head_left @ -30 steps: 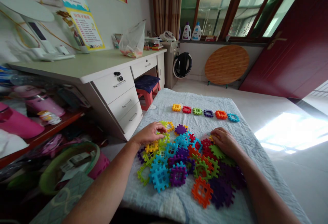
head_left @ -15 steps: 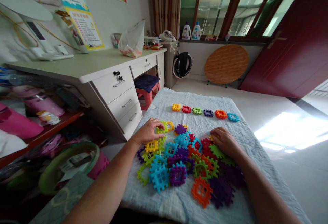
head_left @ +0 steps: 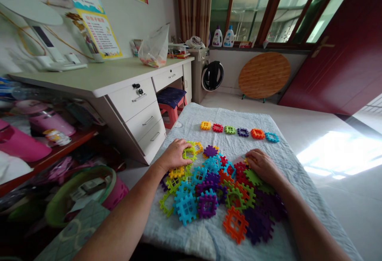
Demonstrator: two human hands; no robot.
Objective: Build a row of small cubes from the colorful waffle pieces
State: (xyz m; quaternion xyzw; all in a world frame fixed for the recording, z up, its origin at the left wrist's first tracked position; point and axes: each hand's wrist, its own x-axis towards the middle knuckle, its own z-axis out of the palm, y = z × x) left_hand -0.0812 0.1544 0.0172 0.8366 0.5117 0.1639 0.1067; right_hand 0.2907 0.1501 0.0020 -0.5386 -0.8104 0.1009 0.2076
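My left hand [head_left: 176, 153] pinches a light-green square interlocking block piece [head_left: 190, 152] at the far left of a loose pile. A yellow piece [head_left: 198, 147] lies just behind it. On the pile's right side rests my right hand [head_left: 260, 162], fingers lying over the pieces; a bit of yellow shows by its fingertips, beside a green gear-edged piece [head_left: 253, 177]. Between the hands are many notched plastic pieces: a blue one [head_left: 185, 208], a purple one [head_left: 207, 205] and an orange one [head_left: 235, 225] at the near edge.
Several assembled blocks stand in a row across the far part of the cloth-covered table [head_left: 238, 111], from a yellow block [head_left: 205, 125] to a blue block [head_left: 271, 137]. Left is a white desk [head_left: 131, 121] with a plastic bag [head_left: 155, 48] on it; a stool [head_left: 171, 104] stands under it.
My left hand has closed on the light-green piece, which is now tilted up more than before. My right hand stays where it was on the pile.
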